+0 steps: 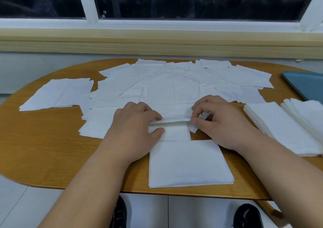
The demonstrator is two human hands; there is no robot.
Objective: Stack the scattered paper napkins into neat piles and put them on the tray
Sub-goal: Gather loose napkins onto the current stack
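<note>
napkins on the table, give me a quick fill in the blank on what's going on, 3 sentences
1. The left hand and right hand both pinch one ____ by its raised fold.
2. The blue tray lies at the table's ____ edge.
3. To the right of the right hand sit ____ neat piles.

Missing words: napkin; right; two.

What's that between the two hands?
One white napkin, raised in a ridge; the left hand and the right hand each pinch an end. The head view shows it.
</note>
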